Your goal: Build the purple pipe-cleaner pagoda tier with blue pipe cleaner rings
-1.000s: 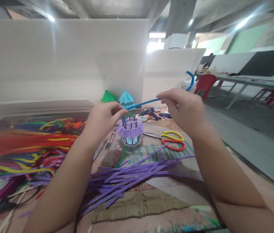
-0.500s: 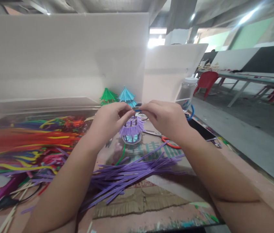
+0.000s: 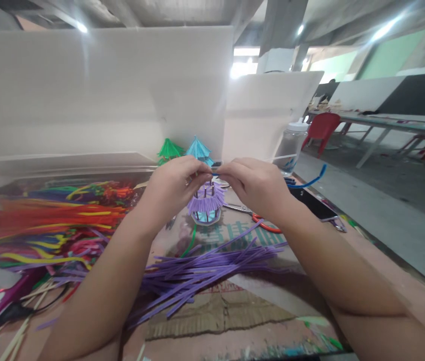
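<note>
My left hand (image 3: 176,188) and my right hand (image 3: 259,185) meet fingertip to fingertip, both pinching a blue pipe cleaner (image 3: 313,183). Its short middle part shows between the fingers, and a long tail bends out behind my right hand. Just below the fingertips stands a small purple pavilion model (image 3: 206,201) with dark posts and a light blue base; my hands partly cover its top. In front of it lies a loose heap of purple pipe cleaners (image 3: 212,268).
Behind stand a green model roof (image 3: 169,149) and a light blue one (image 3: 197,148). Orange-handled scissors (image 3: 267,224), a black phone (image 3: 313,204) and a clear bottle (image 3: 289,150) are on the right. Coloured pipe cleaners (image 3: 50,215), a magenta glue gun (image 3: 7,298) and wooden sticks (image 3: 18,336) lie left.
The blue pipe cleaner's tail now reaches farther out to the right behind my right hand. My hands stay nearly in place, still pinching it; the whole view has shifted slightly.
</note>
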Demonstrator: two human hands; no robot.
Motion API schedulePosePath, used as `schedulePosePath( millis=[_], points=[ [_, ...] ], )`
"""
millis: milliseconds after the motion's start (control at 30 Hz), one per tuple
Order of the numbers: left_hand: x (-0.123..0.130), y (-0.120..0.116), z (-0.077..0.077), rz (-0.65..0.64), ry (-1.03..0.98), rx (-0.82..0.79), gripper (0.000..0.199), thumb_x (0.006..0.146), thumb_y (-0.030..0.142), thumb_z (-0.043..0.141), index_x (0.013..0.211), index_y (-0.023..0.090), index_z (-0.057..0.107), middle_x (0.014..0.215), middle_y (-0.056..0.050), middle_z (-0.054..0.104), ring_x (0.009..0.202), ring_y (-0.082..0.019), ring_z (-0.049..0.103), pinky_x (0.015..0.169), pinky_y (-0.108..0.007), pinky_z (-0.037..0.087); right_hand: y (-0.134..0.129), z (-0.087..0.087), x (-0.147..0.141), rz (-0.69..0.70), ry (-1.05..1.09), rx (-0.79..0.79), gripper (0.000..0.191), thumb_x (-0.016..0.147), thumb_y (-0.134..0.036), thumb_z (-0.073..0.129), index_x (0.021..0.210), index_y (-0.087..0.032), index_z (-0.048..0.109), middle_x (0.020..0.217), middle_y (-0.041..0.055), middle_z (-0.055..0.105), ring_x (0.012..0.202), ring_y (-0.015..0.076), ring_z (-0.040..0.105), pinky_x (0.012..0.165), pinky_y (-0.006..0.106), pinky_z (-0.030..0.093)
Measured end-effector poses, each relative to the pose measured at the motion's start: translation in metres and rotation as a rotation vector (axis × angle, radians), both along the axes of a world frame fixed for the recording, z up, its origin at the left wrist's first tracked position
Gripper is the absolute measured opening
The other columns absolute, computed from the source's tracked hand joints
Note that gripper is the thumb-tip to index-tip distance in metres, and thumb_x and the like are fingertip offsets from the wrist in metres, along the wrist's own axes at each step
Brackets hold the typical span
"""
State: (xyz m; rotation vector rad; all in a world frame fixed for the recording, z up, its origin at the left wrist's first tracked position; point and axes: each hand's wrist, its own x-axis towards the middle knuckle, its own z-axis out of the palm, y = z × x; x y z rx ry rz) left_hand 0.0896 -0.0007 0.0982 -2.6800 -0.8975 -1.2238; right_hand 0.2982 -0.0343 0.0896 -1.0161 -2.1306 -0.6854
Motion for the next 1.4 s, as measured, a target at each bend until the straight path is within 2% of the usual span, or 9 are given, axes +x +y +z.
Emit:
schedulePosePath(
  millis=[133,233,333,533,700,900,1133,1267,1400],
  points=[
    [-0.005,0.005,0.002,0.038,0.081,0.078,0.018,0.097,0.027,0.052,0.091,0.019,0.067,0.089,-0.004,0.07,0.089,-0.02,0.064,0.079,-0.031,0.046,0.002,0.0,0.004,-0.016,-0.073,0.029,0.027,0.101,-0.016,0.045,0.097,-0.02,0.072,0.085,0.0043,0.072,0.078,0.0159,0.06,0.065,0.028,0.035],
    [-0.007,0.008,0.002,0.051,0.106,0.078,0.018,0.097,0.027,0.051,0.09,0.02,0.066,0.088,-0.004,0.069,0.089,-0.021,0.064,0.08,-0.032,0.047,0.004,0.0,0.007,-0.021,-0.131,0.043,0.031,0.1,-0.013,0.042,0.095,-0.02,0.072,0.083,0.0044,0.071,0.076,0.0157,0.059,0.063,0.029,0.033],
    [-0.006,0.009,0.001,0.053,0.114,0.078,0.017,0.096,0.026,0.053,0.088,0.02,0.066,0.087,-0.004,0.069,0.088,-0.021,0.063,0.08,-0.032,0.046,0.005,0.001,0.007,-0.018,-0.125,0.038,0.028,0.101,-0.016,0.044,0.095,-0.018,0.072,0.084,0.0054,0.072,0.076,0.0161,0.059,0.063,0.029,0.033],
    [-0.002,0.005,0.0,0.016,0.102,0.086,0.014,0.095,0.027,0.057,0.089,0.019,0.067,0.087,-0.004,0.069,0.087,-0.02,0.063,0.077,-0.031,0.046,0.005,-0.001,0.001,0.061,-0.041,0.034,0.023,0.101,-0.023,0.049,0.1,-0.019,0.071,0.088,0.0051,0.074,0.077,0.015,0.062,0.064,0.027,0.036],
    [-0.004,0.006,0.001,0.01,0.1,0.095,0.016,0.095,0.03,0.059,0.086,0.019,0.067,0.085,-0.004,0.069,0.085,-0.02,0.064,0.077,-0.031,0.047,0.006,-0.001,0.003,0.088,-0.014,0.023,0.024,0.101,-0.023,0.048,0.097,-0.018,0.071,0.088,0.0051,0.075,0.077,0.0152,0.064,0.065,0.027,0.037],
    [-0.006,0.01,-0.002,-0.096,0.1,0.21,0.009,0.094,0.024,0.062,0.094,0.017,0.068,0.091,-0.005,0.072,0.089,-0.02,0.065,0.081,-0.031,0.049,0.005,0.0,0.003,0.107,0.023,0.021,0.021,0.101,-0.022,0.05,0.099,-0.016,0.07,0.088,0.0056,0.075,0.078,0.0162,0.066,0.067,0.027,0.04],
    [-0.009,0.011,0.0,-0.105,0.114,0.278,0.009,0.094,0.02,0.061,0.094,0.017,0.069,0.092,-0.006,0.072,0.087,-0.02,0.065,0.078,-0.031,0.049,0.007,-0.002,0.004,0.124,-0.004,0.06,0.023,0.101,-0.02,0.048,0.098,-0.018,0.071,0.088,0.0052,0.074,0.076,0.0158,0.065,0.065,0.027,0.039],
    [-0.01,0.015,-0.001,-0.098,0.129,0.257,0.009,0.092,0.018,0.062,0.091,0.017,0.071,0.091,-0.006,0.073,0.086,-0.02,0.065,0.077,-0.031,0.048,0.011,-0.006,0.003,0.146,-0.012,0.075,0.02,0.101,-0.02,0.05,0.098,-0.019,0.07,0.086,0.004,0.073,0.075,0.0151,0.063,0.062,0.026,0.037],
    [-0.01,0.019,-0.003,-0.06,0.128,0.155,0.008,0.091,0.017,0.064,0.093,0.018,0.072,0.091,-0.005,0.072,0.087,-0.02,0.065,0.08,-0.031,0.049,0.02,-0.014,0.0,0.137,0.055,0.02,0.015,0.1,-0.021,0.054,0.1,-0.018,0.069,0.093,0.0048,0.073,0.077,0.0152,0.063,0.063,0.026,0.038]
  ],
)
